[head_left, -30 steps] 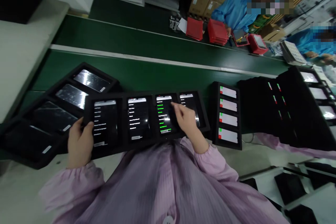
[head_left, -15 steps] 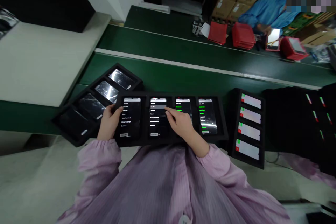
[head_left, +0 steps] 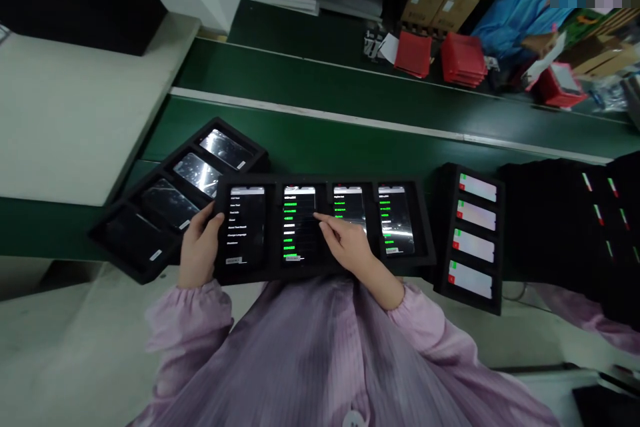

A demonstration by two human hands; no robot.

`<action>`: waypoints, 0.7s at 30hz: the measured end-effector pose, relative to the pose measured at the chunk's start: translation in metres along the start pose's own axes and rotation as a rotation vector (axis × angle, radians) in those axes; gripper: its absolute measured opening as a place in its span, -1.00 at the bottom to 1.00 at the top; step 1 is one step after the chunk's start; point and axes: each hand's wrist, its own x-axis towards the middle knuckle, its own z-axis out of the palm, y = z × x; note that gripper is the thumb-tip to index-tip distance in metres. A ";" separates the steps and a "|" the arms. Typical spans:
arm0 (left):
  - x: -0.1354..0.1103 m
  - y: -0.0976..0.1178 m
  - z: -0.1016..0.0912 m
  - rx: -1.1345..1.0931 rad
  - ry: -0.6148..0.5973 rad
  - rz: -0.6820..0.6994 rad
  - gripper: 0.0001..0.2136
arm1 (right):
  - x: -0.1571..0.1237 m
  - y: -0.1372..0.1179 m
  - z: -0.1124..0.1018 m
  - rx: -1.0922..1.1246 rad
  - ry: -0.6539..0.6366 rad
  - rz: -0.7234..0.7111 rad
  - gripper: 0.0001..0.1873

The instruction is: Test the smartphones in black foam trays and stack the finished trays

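Note:
A black foam tray [head_left: 425, 227] lies across the table edge in front of me and carries several lit phones. My left hand [head_left: 197, 250] grips the tray's left end, thumb on top beside the leftmost phone [head_left: 245, 223], which shows a white menu. My right hand [head_left: 347, 243] points with its forefinger at the right edge of the second phone [head_left: 299, 221], whose screen lists green bars. Its other fingers are curled. The third phone [head_left: 349, 203] is partly hidden by this hand. The fourth phone [head_left: 397, 219] also shows green lines.
A tray of dark phones [head_left: 170, 200] sits at the left. A tray of white-screened phones [head_left: 473, 237] and more black trays [head_left: 570, 227] lie to the right. Behind runs a green conveyor [head_left: 325, 93] with red bins [head_left: 463, 60]. A person in blue [head_left: 515, 10] works there.
My right forefinger went from the third phone to the second, whose white menu has turned into green bars. My left hand stayed on the tray's left end. The view shifted left.

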 end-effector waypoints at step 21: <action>0.013 0.011 0.009 -0.126 -0.067 -0.080 -0.63 | -0.011 0.016 -0.033 -0.021 0.167 -0.040 -0.57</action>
